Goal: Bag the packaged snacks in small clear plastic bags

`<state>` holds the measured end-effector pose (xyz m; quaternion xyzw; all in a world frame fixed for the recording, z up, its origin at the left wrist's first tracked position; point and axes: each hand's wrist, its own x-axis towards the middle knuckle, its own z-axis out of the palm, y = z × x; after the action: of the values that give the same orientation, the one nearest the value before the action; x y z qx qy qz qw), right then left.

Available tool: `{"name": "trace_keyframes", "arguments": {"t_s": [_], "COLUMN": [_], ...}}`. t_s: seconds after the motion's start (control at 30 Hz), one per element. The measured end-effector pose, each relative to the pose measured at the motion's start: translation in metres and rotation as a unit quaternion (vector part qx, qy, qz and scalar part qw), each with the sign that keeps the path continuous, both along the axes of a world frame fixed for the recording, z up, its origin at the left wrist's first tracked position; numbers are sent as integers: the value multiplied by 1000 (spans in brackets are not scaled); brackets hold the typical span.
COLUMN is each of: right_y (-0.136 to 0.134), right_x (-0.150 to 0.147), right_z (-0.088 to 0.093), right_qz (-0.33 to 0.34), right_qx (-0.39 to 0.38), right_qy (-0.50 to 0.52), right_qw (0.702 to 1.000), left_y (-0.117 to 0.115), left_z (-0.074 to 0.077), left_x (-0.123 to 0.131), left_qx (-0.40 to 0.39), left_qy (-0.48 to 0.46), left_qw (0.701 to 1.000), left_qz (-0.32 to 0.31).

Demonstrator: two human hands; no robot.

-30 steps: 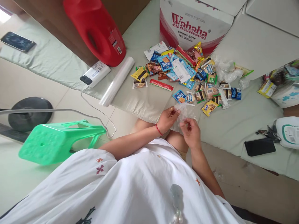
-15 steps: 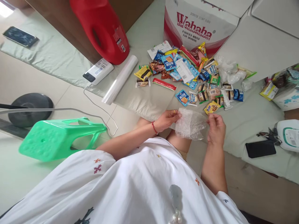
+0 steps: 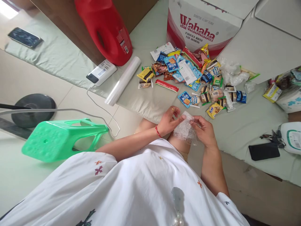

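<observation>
Above my lap, a crinkled piece of clear plastic point(image 3: 184, 129) hangs between my hands, partly folded over. My left hand point(image 3: 168, 121), with a red string on the wrist, pinches its upper left edge between thumb and finger. At the upper right edge, the fingers of my right hand point(image 3: 205, 129) are closed on the same plastic. Just beyond lies a heap of small wrapped snacks point(image 3: 188, 67). A blue snack packet point(image 3: 184, 99) and a yellow snack packet point(image 3: 214, 110) are nearest my hands.
Behind the snacks stands a Wahaha carton point(image 3: 202, 28). To the left are a clear film roll point(image 3: 123, 81), a white power bank point(image 3: 102, 72) with a cable, a red jug point(image 3: 113, 34) and a green stool point(image 3: 61, 138). A black phone point(image 3: 263, 151) and keys lie right.
My right hand has moved left, closer to my left hand. The plastic, stretched wider before, is now gathered and folded between them.
</observation>
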<state>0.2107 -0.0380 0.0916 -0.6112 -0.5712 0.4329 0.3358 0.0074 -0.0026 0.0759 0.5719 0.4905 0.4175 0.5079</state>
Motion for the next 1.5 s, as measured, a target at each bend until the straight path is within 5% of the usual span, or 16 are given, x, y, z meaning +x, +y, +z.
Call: {"name": "trace_keyframes", "arguments": {"t_s": [0.13,0.33,0.47,0.73,1.0,1.23,1.37,1.5], "right_y": [0,-3,-5,-10,-15,-21,-19,-10], "right_x": [-8,15,28,10,35,52,51,62], "right_z": [5,6,8,7,5,10,6,-5], "right_qz": [3,-54,-100,-54,-100,-150,-145,-128], "right_qx": [-1,-32,-24,-42,-25,-39,-46,-21], "right_qy": [-8,50,49,63,47,59,51,-26], "right_qw": [1000,997,993,996,994,986,987,991], "left_y": [0,12,16,13,27,40,48,65], "left_z": [0,-14,-16,-6,-9,-2,-3,-5], "left_x": [8,-6,-17,14,-6,-25,-24,-31], "left_qx": [23,-76,-83,-29,-122,-229,-143,-7], "left_qy": [20,-79,-47,-12,-127,-257,-132,57], "left_qw": [999,992,994,999,983,939,979,997], "left_qz": [-20,-66,-62,-22,-62,-17,59,54]}}
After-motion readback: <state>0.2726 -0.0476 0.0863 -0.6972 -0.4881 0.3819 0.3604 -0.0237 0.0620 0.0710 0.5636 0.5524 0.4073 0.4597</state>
